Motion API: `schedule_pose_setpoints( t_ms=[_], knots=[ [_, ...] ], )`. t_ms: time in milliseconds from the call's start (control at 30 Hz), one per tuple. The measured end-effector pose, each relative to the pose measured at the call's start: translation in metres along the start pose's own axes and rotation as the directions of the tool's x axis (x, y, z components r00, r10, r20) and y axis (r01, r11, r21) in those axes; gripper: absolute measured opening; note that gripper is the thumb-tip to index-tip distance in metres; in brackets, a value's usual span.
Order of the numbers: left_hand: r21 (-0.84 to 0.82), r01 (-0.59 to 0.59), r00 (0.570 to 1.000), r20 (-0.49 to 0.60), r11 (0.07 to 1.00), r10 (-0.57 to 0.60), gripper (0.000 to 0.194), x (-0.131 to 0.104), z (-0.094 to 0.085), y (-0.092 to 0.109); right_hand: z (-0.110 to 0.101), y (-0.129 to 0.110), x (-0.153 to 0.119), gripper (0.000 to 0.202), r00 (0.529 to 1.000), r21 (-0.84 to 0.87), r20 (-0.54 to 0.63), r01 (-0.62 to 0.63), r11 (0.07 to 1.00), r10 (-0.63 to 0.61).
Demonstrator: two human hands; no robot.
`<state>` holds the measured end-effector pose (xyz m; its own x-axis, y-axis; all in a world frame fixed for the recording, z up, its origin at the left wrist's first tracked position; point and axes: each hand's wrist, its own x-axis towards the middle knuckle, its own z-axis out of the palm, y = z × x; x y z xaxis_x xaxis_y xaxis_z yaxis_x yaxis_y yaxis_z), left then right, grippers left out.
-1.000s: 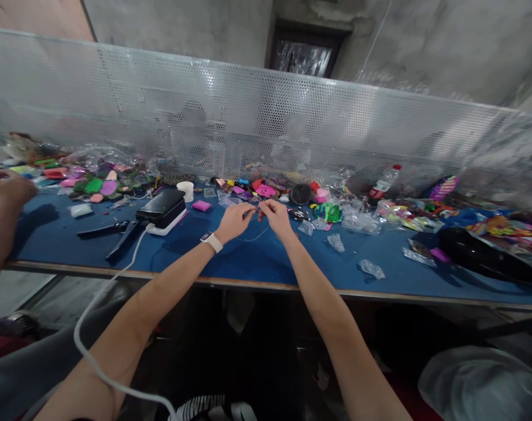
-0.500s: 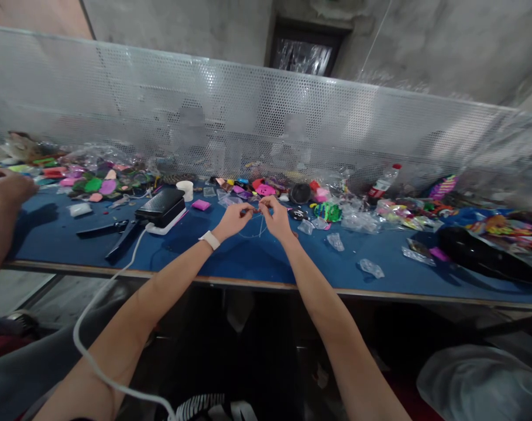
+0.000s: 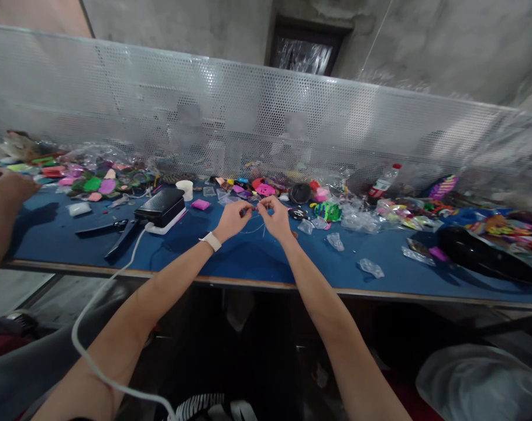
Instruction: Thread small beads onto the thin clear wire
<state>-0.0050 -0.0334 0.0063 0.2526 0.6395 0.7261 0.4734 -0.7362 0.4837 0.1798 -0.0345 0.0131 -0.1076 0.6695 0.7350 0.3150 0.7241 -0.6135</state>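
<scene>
Above the blue tabletop [image 3: 248, 263], my left hand [image 3: 234, 220] and my right hand [image 3: 273, 217] meet with fingertips almost touching. Both are closed in a pinch. A thin, pale cord [image 3: 251, 231] hangs in a loop below the fingers, and it seems to run between the two hands. Any small piece at the fingertips is too tiny to make out. Left of my hands lies a pink packet [image 3: 201, 204]. Just to the right are a small black piece with white marks [image 3: 298, 214] and a green striped piece [image 3: 328, 211].
Far left, a co-worker's hand [image 3: 11, 186] rests over the table. Nearby are a black device with a white cable [image 3: 160, 207], dark pliers-like tool [image 3: 124, 240] and white roll [image 3: 185, 189]. Clear bags [image 3: 371, 268], a red-capped bottle [image 3: 383, 182] and a glossy black object [image 3: 480, 255] lie rightward.
My hands stay pinched together in nearly the same place. The hanging cord has shifted slightly, its loose end now a little further right.
</scene>
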Motion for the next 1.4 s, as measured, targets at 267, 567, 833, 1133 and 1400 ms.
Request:
schedule_pose_setpoints(
  t_ms=[267,567,833,1133,1400],
  knots=[
    [0.037,-0.028,0.999,-0.027,0.999,0.029,0.017,-0.001,0.001,0.000,0.002,-0.003,-0.001,0.019,1.000,0.087,-0.006,-0.016,0.996,0.016],
    [0.114,-0.093,0.992,-0.080,0.989,0.102,0.016,-0.001,0.003,-0.004,0.005,0.001,0.003,0.034,0.989,0.215,0.006,-0.145,0.966,0.147],
    [0.193,-0.114,0.988,-0.080,0.975,0.132,0.019,-0.003,0.004,-0.004,0.013,0.008,0.005,0.048,0.951,0.368,-0.009,-0.285,0.885,0.310],
    [0.137,-0.047,0.997,-0.061,0.989,0.056,0.018,-0.002,0.002,-0.001,0.011,0.000,-0.001,0.036,0.992,0.049,-0.090,-0.084,0.995,0.088],
    [0.119,-0.026,0.995,-0.094,0.993,0.037,0.017,-0.002,-0.001,0.000,0.000,0.001,0.000,0.025,0.994,-0.157,0.000,0.105,0.982,-0.106]
  ],
)
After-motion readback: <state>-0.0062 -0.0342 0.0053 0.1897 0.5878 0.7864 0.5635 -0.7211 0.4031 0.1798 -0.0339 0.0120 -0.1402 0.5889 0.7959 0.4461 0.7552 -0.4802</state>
